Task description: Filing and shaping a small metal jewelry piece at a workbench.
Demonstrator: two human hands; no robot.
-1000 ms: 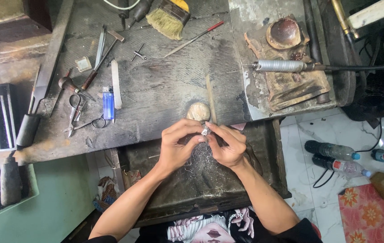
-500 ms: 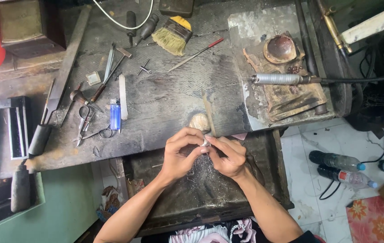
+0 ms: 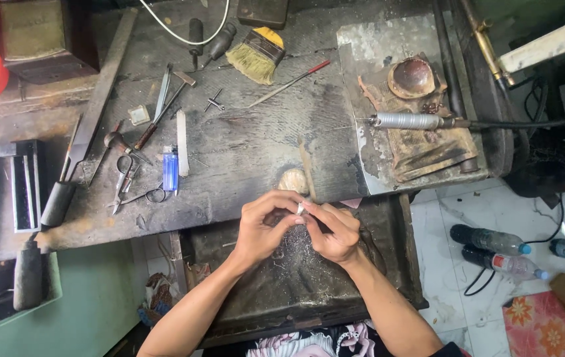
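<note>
Mid-work: left hand (image 3: pixel 264 228) and right hand (image 3: pixel 335 231) both pinch a small silvery metal piece (image 3: pixel 300 208) above the dark tabletop (image 3: pixel 256 152), tools there untouched.

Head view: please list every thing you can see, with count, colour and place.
small piece: 1, silvery, pinched between both hands
brush: 1, yellow bristles, bench top
lighter: 1, blue, bench left of centre
scissors: 1, metal, beside lighter
hammer: 1, wooden handle, above lighter
rotary handpiece: 1, silver, on metal plate at right
bottles: 3, clear plastic, floor right
left hand: 1, on small piece
right hand: 1, on small piece
</note>
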